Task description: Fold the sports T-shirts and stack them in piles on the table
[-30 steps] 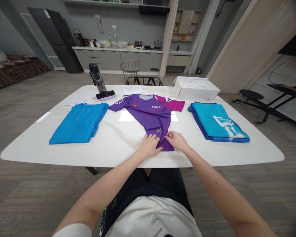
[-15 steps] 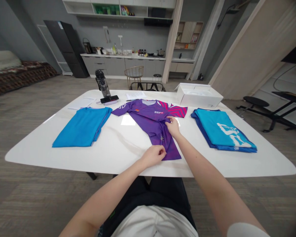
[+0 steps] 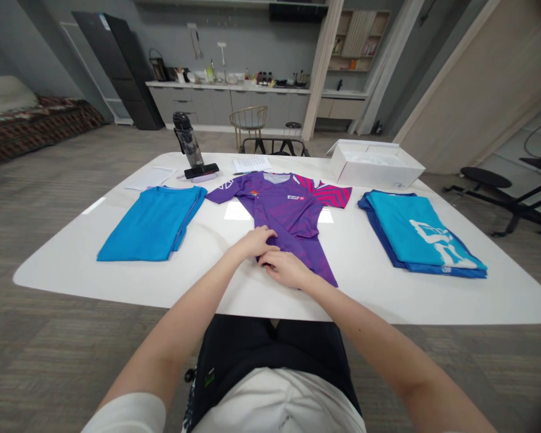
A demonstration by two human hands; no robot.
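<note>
Left hand and right hand touching purple shirt toward table's near edge; fingers curling, can't tell if pinching cloth.

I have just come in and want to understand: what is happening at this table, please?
A person has both hands on a purple shirt spread, partly bunched, on the white table. The left hand and right hand are close together near its lower edge. Folded blue clothes lie to the left, another folded stack to the right.
</note>
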